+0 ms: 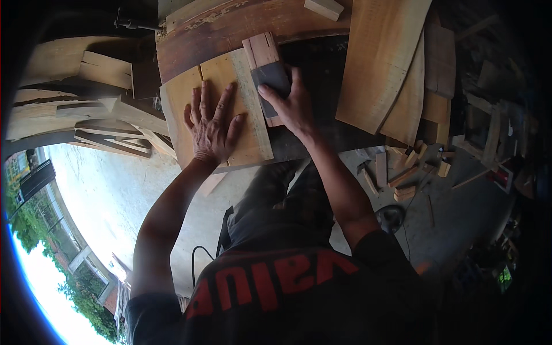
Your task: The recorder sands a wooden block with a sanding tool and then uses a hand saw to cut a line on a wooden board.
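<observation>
A pale wooden board [179,115] lies on the workbench, with a thin dark line running across its far part and a rough, greyish strip [251,103] down its right side. My left hand [213,129] rests flat on this board, fingers spread. Along the board's right edge, my right hand [296,106] grips a sanding block [270,79], a length of reddish wood with a dark grey sheet, apparently sandpaper, around its middle. The thumb presses on the dark sheet while the fingers wrap its right side. The block's underside is hidden.
Broad planks [376,63] lie at the right of the workbench [230,34], and a small wood block [324,8] sits at its far side. Stacked lumber [109,115] fills the left. Wood offcuts [405,175] and a dark round object [390,218] with a cord lie on the floor.
</observation>
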A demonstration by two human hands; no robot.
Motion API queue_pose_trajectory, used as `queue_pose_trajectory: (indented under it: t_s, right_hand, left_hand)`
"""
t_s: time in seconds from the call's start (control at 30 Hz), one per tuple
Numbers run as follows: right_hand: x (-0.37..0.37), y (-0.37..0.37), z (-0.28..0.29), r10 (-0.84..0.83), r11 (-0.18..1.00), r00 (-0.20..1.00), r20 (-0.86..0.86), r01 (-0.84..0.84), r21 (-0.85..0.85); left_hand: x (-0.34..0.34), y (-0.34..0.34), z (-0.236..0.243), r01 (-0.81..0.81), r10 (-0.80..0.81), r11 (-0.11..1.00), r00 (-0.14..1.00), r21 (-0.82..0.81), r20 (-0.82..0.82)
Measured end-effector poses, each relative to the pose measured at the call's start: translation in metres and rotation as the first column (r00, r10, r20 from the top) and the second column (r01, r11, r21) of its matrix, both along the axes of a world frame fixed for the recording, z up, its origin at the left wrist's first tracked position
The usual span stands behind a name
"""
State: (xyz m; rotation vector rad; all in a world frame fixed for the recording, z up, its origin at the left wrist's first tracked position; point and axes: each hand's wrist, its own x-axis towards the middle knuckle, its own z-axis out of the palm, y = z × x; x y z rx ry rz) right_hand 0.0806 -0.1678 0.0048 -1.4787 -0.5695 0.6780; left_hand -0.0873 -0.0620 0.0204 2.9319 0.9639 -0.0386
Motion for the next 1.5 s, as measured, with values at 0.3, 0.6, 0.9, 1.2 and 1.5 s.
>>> queue_pose_trajectory:
  t_s: [0.3,0.6,0.9,1.2,1.5]
  right_hand:
    - [-0.057,-0.078,-0.012,0.001,0.991,0.999,-0.043,-0.007,-0.131]
    - [-0.053,-0.075,-0.011,0.029,0.997,0.999,0.015,-0.028,-0.073]
    - [-0.005,0.008,-0.010,-0.017,0.994,0.983,0.181,0.036,-0.099]
    - [-0.074,-0.097,0.018,0.014,0.970,1.000,0.000,-0.014,-0.243]
    - [-0.035,-0.033,0.002,-0.036,0.989,0.986,0.162,0.058,-0.136]
  left_hand:
    - [-0.003,0.001,-0.007,-0.003,0.003,1.000,1.000,-0.023,0.022]
    - [0.000,-0.001,-0.002,-0.012,0.012,1.000,0.999,-0.015,0.033]
    - [-0.002,-0.001,-0.001,-0.012,0.011,1.000,0.998,0.001,0.063]
    - [-0.005,0.001,-0.007,-0.010,0.011,1.000,0.998,-0.018,0.068]
    - [-0.003,-0.001,0.000,-0.020,0.021,1.000,0.996,-0.014,0.081]
